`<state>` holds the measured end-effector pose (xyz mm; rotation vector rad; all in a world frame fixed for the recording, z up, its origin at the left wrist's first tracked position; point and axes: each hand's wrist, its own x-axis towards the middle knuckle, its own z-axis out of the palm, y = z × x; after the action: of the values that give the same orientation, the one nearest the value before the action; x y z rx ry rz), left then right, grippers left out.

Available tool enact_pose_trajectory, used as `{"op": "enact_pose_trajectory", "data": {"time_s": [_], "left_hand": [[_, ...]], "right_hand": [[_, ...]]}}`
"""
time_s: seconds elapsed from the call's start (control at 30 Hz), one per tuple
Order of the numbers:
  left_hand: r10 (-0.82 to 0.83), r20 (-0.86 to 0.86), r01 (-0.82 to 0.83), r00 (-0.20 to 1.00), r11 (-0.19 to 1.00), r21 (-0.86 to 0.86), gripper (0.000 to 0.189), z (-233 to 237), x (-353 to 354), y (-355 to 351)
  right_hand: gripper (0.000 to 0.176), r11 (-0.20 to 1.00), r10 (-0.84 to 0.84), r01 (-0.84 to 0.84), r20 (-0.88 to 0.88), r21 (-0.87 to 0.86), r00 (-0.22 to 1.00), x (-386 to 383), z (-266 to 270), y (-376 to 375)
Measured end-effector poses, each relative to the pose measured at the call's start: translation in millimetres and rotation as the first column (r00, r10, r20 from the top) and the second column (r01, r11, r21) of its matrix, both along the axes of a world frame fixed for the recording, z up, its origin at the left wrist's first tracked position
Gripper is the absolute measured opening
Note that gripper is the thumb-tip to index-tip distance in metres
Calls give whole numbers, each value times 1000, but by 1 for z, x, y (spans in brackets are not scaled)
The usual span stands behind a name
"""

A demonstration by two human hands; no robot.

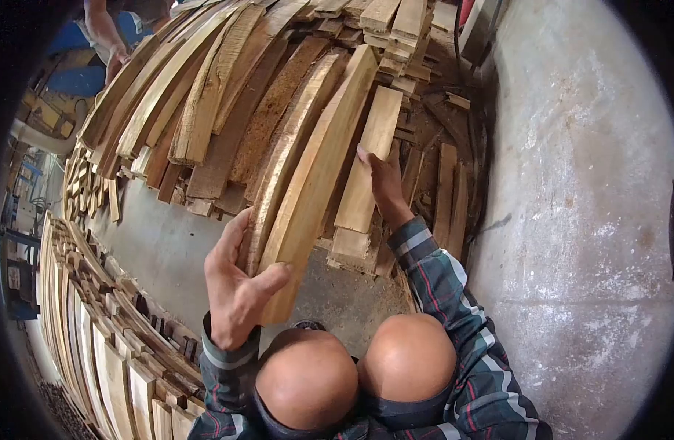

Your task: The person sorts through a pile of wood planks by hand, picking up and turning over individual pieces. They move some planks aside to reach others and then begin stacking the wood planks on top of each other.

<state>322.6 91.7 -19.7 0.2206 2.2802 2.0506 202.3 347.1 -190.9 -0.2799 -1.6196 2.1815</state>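
Note:
My left hand grips the near end of a long pale wooden plank, and a second, rougher plank lies against my fingers beside it. Both slant up and away over the pile. My right hand reaches forward and holds the edge of a shorter light board that rests on stacked boards. My bare knees show at the bottom, with plaid sleeves on both arms.
A big heap of rough planks fills the upper middle. Neat rows of cut boards run along the left. Grey concrete floor lies to the right. Another person's arm shows at top left.

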Motion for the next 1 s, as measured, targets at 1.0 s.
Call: {"op": "enact_pose_trajectory", "data": {"time_s": [1.0], "left_hand": [[-126,-528,-319,840,673,-668,77,-101,-19,58]], "right_hand": [[100,978,21,-77,270,196,963,0,9,8]]}}
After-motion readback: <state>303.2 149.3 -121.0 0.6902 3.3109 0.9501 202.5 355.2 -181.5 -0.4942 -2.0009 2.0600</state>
